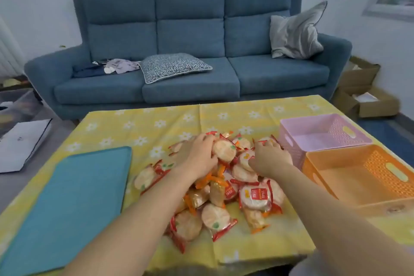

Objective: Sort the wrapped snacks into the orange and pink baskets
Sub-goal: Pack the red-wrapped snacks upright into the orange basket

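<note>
I see round, flat snacks (pixel 226 188) in crinkly plastic wrappers, heaped mid-way across the table (pixel 143 125). The heap's long axis runs near to far. My left hand (pixel 199 154) and right hand (pixel 270 160) rest on its far end, fingers curled; I cannot tell if either grips a packet. Just right stand a perforated plastic pink basket (pixel 291 141) and an orange basket (pixel 318 178), both rectangular.

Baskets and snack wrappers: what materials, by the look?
Pink basket and orange basket: likely moulded plastic, matte, with lattice walls and slot handles. Snack wrappers: thin glossy film, seemingly clear plastic; contents show through.
</note>
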The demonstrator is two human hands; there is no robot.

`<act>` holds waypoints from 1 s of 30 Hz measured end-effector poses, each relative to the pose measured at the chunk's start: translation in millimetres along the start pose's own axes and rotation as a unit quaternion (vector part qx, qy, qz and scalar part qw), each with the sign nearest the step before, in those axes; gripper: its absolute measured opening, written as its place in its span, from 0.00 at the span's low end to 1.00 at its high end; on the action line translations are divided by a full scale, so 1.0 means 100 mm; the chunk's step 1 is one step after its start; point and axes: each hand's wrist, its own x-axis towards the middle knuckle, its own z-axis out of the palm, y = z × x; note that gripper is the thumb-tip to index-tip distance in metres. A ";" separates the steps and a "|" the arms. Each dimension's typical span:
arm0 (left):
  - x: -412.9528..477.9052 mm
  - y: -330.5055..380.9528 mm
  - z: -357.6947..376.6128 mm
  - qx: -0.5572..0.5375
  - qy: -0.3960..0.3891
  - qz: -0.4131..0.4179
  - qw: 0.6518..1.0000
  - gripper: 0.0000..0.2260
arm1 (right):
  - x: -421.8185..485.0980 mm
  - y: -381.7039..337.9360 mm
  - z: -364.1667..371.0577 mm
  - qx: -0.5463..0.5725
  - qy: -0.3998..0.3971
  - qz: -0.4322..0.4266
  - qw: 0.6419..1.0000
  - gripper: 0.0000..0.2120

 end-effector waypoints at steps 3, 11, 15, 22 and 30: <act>0.24 0.10 0.32 0.000 -0.038 -0.028 0.999 0.30 | 0.14 0.11 0.20 0.079 -0.016 0.028 0.996 0.33; 0.61 0.06 0.63 -0.064 -0.080 -0.122 0.987 0.49 | 0.41 0.34 0.12 0.225 -0.027 -0.016 0.974 0.16; 0.56 -0.03 0.55 -0.184 -0.027 -0.118 0.975 0.36 | 0.36 0.32 0.11 0.273 -0.097 -0.058 0.955 0.10; 0.19 -0.22 0.25 -0.448 0.027 -0.189 0.873 0.10 | 0.34 0.19 0.20 0.147 -0.104 -0.109 0.978 0.37; -0.15 -0.08 0.14 -0.615 -0.032 -0.281 0.736 0.09 | 0.26 0.14 0.20 0.083 -0.207 -0.104 0.969 0.48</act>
